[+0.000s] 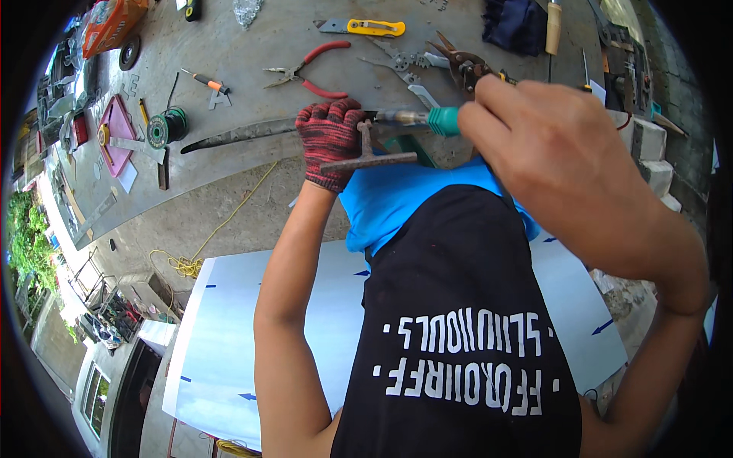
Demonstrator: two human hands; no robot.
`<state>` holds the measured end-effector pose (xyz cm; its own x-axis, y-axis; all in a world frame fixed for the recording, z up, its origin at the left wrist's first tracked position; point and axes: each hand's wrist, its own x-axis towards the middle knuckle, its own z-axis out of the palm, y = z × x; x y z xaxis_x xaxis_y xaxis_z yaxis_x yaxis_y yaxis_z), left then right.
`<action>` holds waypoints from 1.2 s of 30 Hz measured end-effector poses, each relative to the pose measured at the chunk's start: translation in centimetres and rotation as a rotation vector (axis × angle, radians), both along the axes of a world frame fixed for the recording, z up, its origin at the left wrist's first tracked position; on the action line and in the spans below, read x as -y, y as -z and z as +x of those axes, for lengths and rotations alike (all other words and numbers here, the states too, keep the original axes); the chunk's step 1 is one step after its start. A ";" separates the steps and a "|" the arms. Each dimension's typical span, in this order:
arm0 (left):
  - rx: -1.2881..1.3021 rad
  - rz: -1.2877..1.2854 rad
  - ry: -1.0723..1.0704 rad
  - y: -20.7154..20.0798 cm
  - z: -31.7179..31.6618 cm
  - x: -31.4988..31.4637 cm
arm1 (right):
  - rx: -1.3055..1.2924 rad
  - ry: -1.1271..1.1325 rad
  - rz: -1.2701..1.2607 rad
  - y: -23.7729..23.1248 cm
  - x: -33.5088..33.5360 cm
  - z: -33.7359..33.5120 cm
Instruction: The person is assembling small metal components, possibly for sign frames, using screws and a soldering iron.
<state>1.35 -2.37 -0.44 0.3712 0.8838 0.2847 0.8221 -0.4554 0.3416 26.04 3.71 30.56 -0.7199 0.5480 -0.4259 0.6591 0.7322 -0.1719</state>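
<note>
Grasps a long dark strip [240, 137] in the gloved left hand [330, 143], with red-and-black knit fingers curled over it. Holds that strip above the near edge of the metal table [229, 49], pointing left and narrowing toward the tip. Clenches the bare right hand [534, 133] around a green handle [443, 120], just to the right of the glove. Shows a grey metal shaft [401, 117] between glove and handle. Cannot tell, past the glove, of any join between shaft and strip. Has a rusty T-shaped piece [370, 160] against the near right side of the glove; cannot tell of any grip on it.

Faces red-handled pliers [291, 75] just beyond the glove, with a yellow utility knife [374, 28] farther off. Has rusty snips [464, 67] on the far side of the green handle, near a dark blue cloth [515, 25]. Keeps a wire spool [166, 127] and an orange screwdriver [202, 79] to the left, near a pink triangular sheet [118, 126].
</note>
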 end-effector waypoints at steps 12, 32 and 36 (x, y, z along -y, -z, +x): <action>-0.061 0.044 0.016 0.7 -0.3 -0.1 | -0.057 -0.083 0.036 -0.3 -1.6 0.3; -0.015 -0.001 0.020 0.0 -0.2 0.0 | -0.174 0.051 0.178 2.0 0.4 1.8; -0.017 0.004 0.001 -0.2 -0.1 0.1 | -0.158 0.067 0.122 1.6 0.2 1.5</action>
